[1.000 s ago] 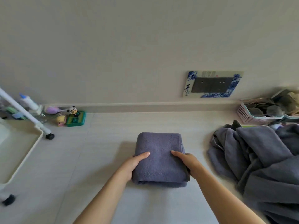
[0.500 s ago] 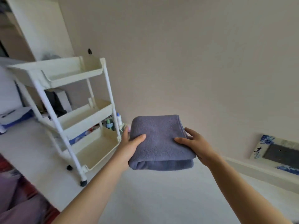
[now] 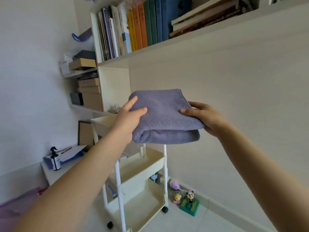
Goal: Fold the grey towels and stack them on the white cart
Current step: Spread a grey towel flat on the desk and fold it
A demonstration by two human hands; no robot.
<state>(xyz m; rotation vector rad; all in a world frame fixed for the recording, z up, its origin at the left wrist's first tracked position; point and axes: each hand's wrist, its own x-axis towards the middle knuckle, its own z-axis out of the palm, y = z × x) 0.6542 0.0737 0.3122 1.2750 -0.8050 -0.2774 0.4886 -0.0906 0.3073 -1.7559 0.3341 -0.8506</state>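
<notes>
Head view: folded grey towel [image 3: 164,114] was carried level in the air, above the top tray of the white cart [image 3: 100,122]. Left hand [image 3: 128,118] gripped the left edge, thumb on top, fingers under; right hand [image 3: 203,117] pinched the right edge the same way. Both grips closed on the towel. A two-sided hold likely kept the folds from slumping open. Top tray sat directly under the left hand, so set-down looked close. Middle and bottom trays showed no towels.
</notes>
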